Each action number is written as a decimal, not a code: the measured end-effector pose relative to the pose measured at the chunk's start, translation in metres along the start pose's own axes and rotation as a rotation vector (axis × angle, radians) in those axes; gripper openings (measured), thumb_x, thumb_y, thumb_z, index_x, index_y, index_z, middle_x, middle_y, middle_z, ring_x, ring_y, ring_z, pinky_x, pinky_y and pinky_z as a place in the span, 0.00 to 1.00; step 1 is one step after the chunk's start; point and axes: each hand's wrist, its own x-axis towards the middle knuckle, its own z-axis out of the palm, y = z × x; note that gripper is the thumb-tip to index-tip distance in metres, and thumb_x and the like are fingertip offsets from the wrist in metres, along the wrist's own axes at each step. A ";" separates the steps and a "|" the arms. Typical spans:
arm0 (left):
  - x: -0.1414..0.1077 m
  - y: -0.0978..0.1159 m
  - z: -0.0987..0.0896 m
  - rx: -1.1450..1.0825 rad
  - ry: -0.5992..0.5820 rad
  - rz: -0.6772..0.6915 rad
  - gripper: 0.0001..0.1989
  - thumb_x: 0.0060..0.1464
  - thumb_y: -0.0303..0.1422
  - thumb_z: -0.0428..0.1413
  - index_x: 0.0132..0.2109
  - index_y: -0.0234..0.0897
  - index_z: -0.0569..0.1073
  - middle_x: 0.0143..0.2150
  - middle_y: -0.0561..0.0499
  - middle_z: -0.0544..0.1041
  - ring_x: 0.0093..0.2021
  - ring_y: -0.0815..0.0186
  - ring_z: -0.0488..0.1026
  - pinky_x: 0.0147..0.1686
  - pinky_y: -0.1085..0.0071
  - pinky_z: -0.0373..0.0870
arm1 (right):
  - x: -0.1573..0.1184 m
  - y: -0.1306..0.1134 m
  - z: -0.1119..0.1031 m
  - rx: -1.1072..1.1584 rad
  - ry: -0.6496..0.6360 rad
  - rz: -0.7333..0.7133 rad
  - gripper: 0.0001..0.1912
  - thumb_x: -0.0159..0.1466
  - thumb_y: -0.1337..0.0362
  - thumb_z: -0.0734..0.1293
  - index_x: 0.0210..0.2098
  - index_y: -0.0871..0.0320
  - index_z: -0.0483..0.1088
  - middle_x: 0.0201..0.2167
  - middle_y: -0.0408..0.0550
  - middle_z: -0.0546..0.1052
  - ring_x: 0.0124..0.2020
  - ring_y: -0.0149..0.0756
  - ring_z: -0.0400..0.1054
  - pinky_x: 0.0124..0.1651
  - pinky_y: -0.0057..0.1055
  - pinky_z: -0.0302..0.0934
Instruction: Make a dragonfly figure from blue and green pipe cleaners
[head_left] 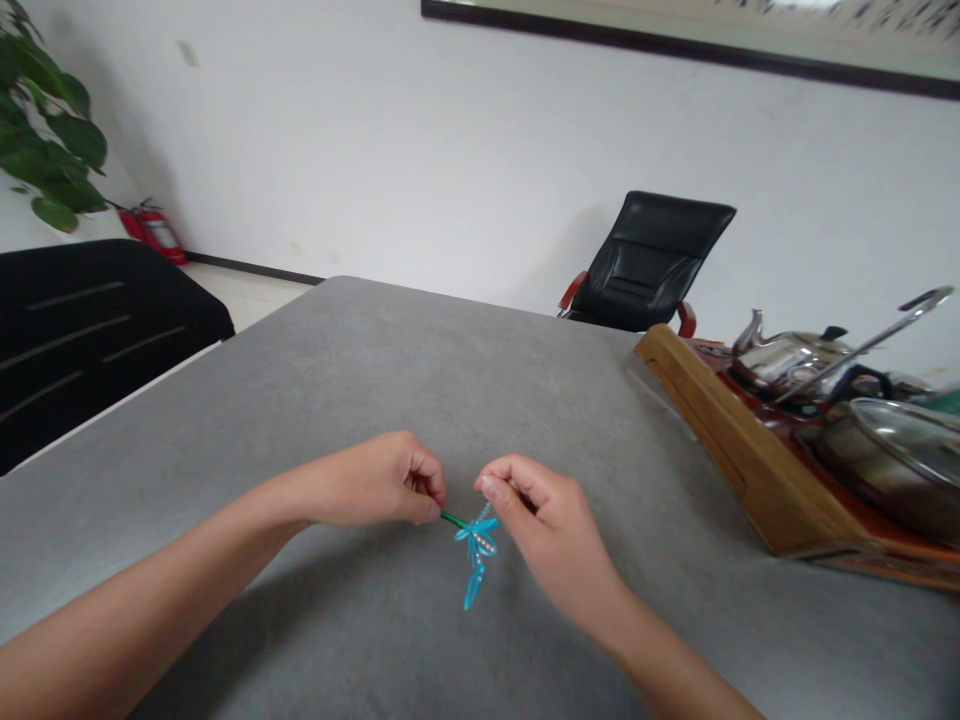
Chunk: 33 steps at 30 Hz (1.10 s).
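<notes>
Wooden tea tray (711,440) with a steel kettle (795,358) is sitting well off right. Left hand (397,482)'s pinching the green stem (454,520), right hand (546,518)'s pinching a beaded strand (484,512), blue flower (480,541) dangling between.

tray (712,440) sits on table (420,360), right of flower (484,541).

We can pass across the table (420,360) at frame centre; a tray (731,440) and kettle (795,357) block our way at right.
</notes>
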 end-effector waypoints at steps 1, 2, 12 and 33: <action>0.000 -0.001 0.000 0.011 0.015 -0.001 0.07 0.47 0.29 0.53 0.32 0.34 0.75 0.23 0.56 0.69 0.24 0.72 0.63 0.24 0.78 0.57 | -0.002 -0.003 0.000 -0.017 -0.002 -0.017 0.12 0.65 0.62 0.59 0.28 0.57 0.68 0.19 0.38 0.63 0.22 0.28 0.57 0.25 0.24 0.50; 0.000 -0.002 0.000 0.025 0.033 -0.001 0.08 0.47 0.30 0.52 0.32 0.34 0.75 0.24 0.56 0.70 0.25 0.71 0.63 0.24 0.78 0.57 | -0.004 -0.005 0.000 -0.037 -0.004 -0.035 0.12 0.65 0.62 0.59 0.28 0.57 0.68 0.19 0.39 0.64 0.22 0.28 0.58 0.25 0.24 0.50; 0.007 -0.007 -0.006 -0.027 0.275 -0.016 0.08 0.50 0.33 0.53 0.30 0.34 0.74 0.24 0.56 0.69 0.26 0.71 0.63 0.26 0.77 0.57 | -0.015 -0.005 0.008 -0.351 0.048 -0.288 0.11 0.67 0.67 0.57 0.32 0.58 0.68 0.22 0.40 0.70 0.22 0.28 0.62 0.28 0.26 0.51; 0.005 0.001 -0.008 -0.407 0.386 -0.023 0.08 0.50 0.35 0.55 0.29 0.34 0.71 0.21 0.59 0.63 0.20 0.75 0.51 0.20 0.76 0.46 | -0.004 0.024 0.021 -0.695 0.047 -0.209 0.13 0.66 0.69 0.55 0.36 0.57 0.71 0.24 0.45 0.77 0.24 0.35 0.71 0.26 0.28 0.49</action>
